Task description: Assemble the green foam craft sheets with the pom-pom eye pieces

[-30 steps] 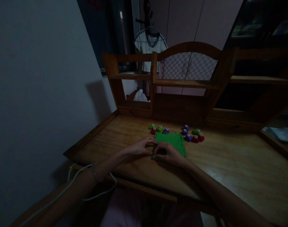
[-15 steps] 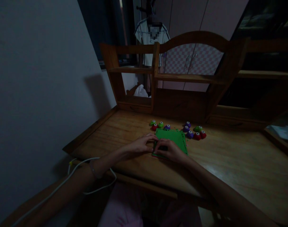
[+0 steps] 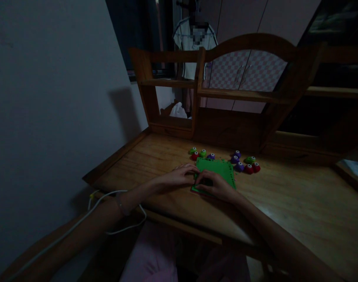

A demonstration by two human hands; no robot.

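Your left hand (image 3: 181, 176) and curled right hand (image 3: 219, 187) sit close together at a flat, square green sheet (image 3: 220, 167), their grip too dim to tell.

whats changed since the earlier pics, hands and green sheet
The view tipped down and slightly left, so the desk sits higher and further right in the picture. No clear grab or release. The left hand and right hand stay at the left side of the green sheet; the coloured pieces stay put.
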